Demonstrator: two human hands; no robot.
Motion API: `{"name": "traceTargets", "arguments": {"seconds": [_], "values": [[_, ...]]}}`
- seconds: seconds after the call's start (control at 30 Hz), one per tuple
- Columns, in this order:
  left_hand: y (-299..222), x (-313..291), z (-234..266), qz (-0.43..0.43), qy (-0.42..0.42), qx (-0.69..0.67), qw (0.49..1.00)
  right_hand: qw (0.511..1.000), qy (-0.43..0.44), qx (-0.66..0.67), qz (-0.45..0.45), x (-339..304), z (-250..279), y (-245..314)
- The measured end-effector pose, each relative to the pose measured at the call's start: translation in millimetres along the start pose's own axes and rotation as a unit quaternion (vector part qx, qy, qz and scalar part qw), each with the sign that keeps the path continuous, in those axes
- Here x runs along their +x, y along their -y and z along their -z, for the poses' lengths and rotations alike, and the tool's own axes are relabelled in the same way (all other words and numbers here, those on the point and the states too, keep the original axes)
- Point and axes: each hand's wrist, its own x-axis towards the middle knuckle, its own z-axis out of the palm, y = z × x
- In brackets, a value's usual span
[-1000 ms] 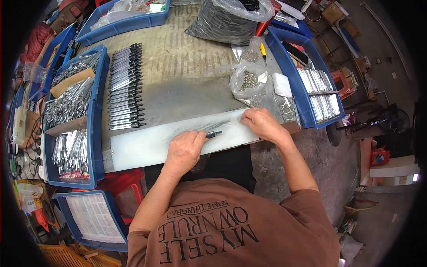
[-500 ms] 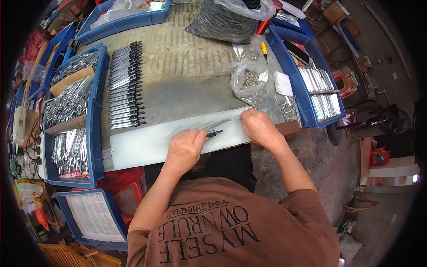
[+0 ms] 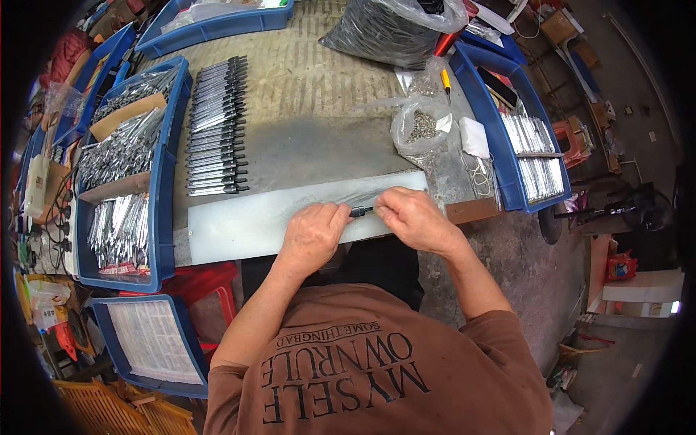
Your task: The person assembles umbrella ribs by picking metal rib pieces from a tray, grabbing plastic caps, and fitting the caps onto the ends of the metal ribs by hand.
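Note:
My left hand (image 3: 316,236) is closed round a slim rod with a black end (image 3: 360,211), which sticks out to the right between thumb and forefinger. The rest of the rod is hidden in the palm. At the black tip, the fingers of my right hand (image 3: 415,217) are pinched together; whatever small thing they may hold cannot be made out. Both hands are over a long whitish board (image 3: 239,226) with grey smudges, lying along the table's near edge. Beyond it, to the left, a row of silver rods with black ends (image 3: 217,138) lies side by side.
On the left, a blue tray (image 3: 168,239) holds many silver rods. At right stand another blue tray (image 3: 533,204), a bag of small metal parts (image 3: 422,129), a yellow-handled screwdriver (image 3: 446,78) and a white block (image 3: 474,138). A large bag of black parts (image 3: 384,36) stands at the back.
My right hand has moved left, from the board's right end to the rod's black tip. My left hand still grips the rod. The whole view has shifted slightly.

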Motion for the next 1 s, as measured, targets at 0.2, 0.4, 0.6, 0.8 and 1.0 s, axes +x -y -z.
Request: {"name": "traceTargets", "arguments": {"seconds": [0.2,0.4,0.6,0.8,1.0], "values": [[-0.2,-1.3,-0.6,-0.005,0.006,0.006,1.000,0.999,0.030,-0.037,0.018,8.4,-12.7,0.9],[-0.3,-2.7,-0.9,-0.010,0.011,0.010,1.000,0.997,0.036,-0.063,0.000,10.7,-15.4,1.3],[-0.3,-3.0,-1.1,-0.031,0.017,0.049,0.998,0.998,0.029,-0.060,-0.018,11.5,-19.6,-0.6],[-1.2,-2.5,-0.6,-0.027,0.022,0.044,0.998,0.997,0.014,-0.067,-0.037,12.9,-22.4,3.3],[-0.5,-2.5,-1.2,-0.025,0.009,0.036,0.999,0.995,-0.010,-0.030,-0.090,13.1,-19.0,3.9]]}}
